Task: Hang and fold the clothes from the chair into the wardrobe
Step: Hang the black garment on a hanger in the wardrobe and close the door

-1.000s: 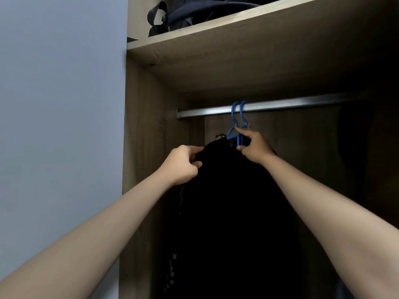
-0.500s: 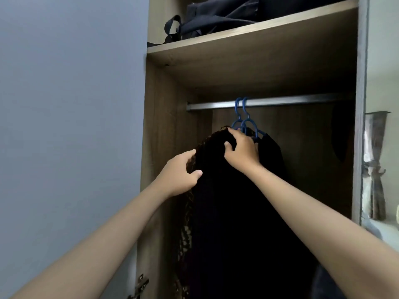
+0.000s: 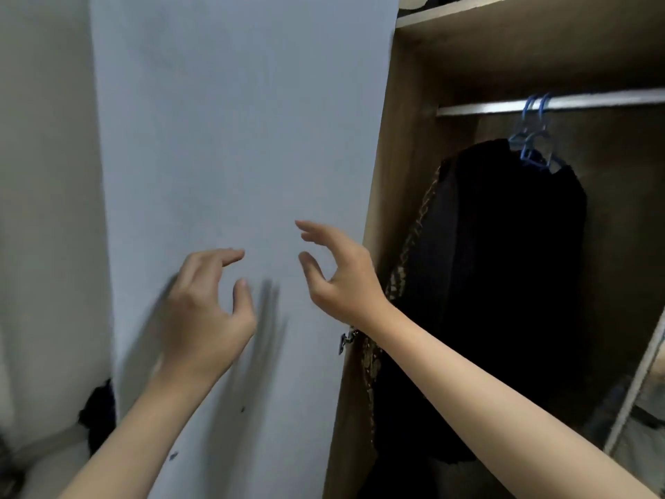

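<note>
Both hands empty, in front of the grey door (image 3: 234, 138). Left hand (image 3: 205, 307) at 7 o'clock of centre, fingers loosely curled, holding nothing. Right hand (image 3: 342, 275) at centre, fingers spread and relaxed, thumb apart, holding nothing. Black garment (image 3: 503, 264) at 3 o'clock, inside the wardrobe (image 3: 392, 174), hanging on blue hangers (image 3: 532, 145) hooked over the rail (image 3: 593, 100). Shelf (image 3: 521, 16) above rail, 1 o'clock.

hands 2 (image 3: 205, 311) (image 3: 345, 279) | blue hangers 2 (image 3: 532, 138) | rail 1 (image 3: 593, 101)
</note>
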Demonstrator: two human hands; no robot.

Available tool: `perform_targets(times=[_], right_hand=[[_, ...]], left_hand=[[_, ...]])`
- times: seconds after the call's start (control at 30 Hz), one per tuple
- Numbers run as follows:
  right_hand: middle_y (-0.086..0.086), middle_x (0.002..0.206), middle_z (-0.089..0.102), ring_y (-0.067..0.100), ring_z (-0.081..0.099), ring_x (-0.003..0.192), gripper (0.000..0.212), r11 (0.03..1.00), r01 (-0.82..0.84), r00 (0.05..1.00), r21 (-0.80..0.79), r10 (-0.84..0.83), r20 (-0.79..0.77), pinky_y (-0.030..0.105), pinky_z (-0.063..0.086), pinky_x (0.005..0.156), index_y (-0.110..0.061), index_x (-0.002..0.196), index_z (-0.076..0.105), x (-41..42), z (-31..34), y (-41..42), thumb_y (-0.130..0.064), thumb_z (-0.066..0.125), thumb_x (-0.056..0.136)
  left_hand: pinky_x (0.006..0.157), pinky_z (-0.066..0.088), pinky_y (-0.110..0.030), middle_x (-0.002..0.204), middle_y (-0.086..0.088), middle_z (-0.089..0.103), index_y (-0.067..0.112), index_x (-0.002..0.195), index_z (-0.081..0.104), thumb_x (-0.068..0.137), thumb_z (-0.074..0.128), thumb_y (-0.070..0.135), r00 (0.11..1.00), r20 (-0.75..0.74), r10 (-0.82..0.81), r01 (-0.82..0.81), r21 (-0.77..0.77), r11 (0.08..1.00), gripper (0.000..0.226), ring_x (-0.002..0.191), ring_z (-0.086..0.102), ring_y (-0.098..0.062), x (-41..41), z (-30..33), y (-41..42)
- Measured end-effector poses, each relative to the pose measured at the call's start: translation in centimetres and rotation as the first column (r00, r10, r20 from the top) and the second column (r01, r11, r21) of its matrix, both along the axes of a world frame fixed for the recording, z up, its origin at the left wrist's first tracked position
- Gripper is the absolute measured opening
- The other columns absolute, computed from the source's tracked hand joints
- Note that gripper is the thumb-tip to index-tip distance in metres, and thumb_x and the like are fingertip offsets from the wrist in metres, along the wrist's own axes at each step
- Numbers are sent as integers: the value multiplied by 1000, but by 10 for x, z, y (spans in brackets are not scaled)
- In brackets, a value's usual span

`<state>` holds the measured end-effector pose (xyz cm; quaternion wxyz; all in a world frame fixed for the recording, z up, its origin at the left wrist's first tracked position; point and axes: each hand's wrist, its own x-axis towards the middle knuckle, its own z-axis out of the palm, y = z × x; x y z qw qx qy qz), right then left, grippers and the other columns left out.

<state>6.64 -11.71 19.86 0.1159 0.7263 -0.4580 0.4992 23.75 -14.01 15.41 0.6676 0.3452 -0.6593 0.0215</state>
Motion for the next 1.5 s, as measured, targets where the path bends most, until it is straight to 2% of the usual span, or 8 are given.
perform_targets(times=[0.17, 0.3, 0.43, 0.63, 0.97, 1.17, 1.37, 1.5], right_hand=[[3, 105, 64, 14, 60, 98, 41, 980, -192, 977, -46, 186, -101, 30, 50, 85, -14, 127, 58, 74, -4, -7, -10, 59, 86], [4, 99, 58, 16, 55, 91, 41, 948, -304, 936, -97, 278, -216, 34, 50, 76, -17, 127, 58, 108, 4, -13, -11, 59, 86], [1, 99, 50, 16, 48, 93, 43, 948, -296, 928, -118, 256, -272, 39, 51, 72, -25, 129, 57, 122, 14, -21, -17, 59, 87], [-1, 106, 43, 13, 41, 95, 45, 957, -282, 913, -71, 244, -326, 41, 53, 70, -36, 132, 54, 116, 19, -10, -25, 61, 88], [5, 92, 46, 20, 48, 81, 30, 937, -311, 933, -161, 268, -241, 24, 43, 74, -21, 116, 65, 30, 21, 99, -24, 66, 86], [7, 100, 57, 18, 60, 91, 38, 972, -174, 979, -156, 153, -135, 28, 53, 78, -11, 110, 65, -60, 15, 186, -28, 76, 79], [0, 114, 64, 13, 63, 103, 40, 974, 143, 984, -175, -159, -77, 18, 48, 91, -11, 116, 61, -139, 9, 238, -19, 76, 80], [8, 137, 53, 26, 48, 128, 53, 867, 446, 859, -221, -484, -169, 51, 39, 105, -19, 129, 57, -184, 10, 249, -27, 74, 80]], left_hand=[[74, 53, -39, 111, -23, 50, -1, 102, 64, 79, 56, -9, 979, -128, 161, -179, -141, 974, 26, 98, 54, -25, 52, -21, 9], [87, 39, -21, 107, -20, 53, 3, 100, 66, 76, 61, -5, 940, -120, 319, -334, -144, 932, 26, 93, 52, -27, 73, -25, 14], [73, 48, -9, 101, 3, 61, 20, 102, 64, 82, 64, -3, 982, -178, 68, -52, 92, 994, 30, 86, 65, -14, 87, -17, 15], [65, 49, -7, 88, 16, 64, 34, 84, 60, 80, 69, -1, 942, -335, 24, 55, 225, 973, 36, 76, 62, 6, 80, -10, 36], [67, 52, -16, 79, 12, 72, 26, 82, 71, 69, 79, 5, 834, -478, -275, 382, 142, 913, 26, 76, 68, -7, 2, -27, 144], [78, 58, -37, 93, 6, 74, 22, 86, 71, 65, 74, 19, 691, -461, -556, 674, 132, 727, 22, 90, 70, -14, -83, -34, 192], [98, 47, -27, 131, 13, 57, 26, 119, 63, 79, 71, 1, 608, -137, -782, 790, 197, 580, 47, 124, 51, -5, -163, -44, 206], [109, 30, -17, 150, 10, 36, 22, 139, 45, 79, 74, 10, 658, 261, -707, 697, 144, 702, 69, 134, 38, -6, -212, -57, 189]])
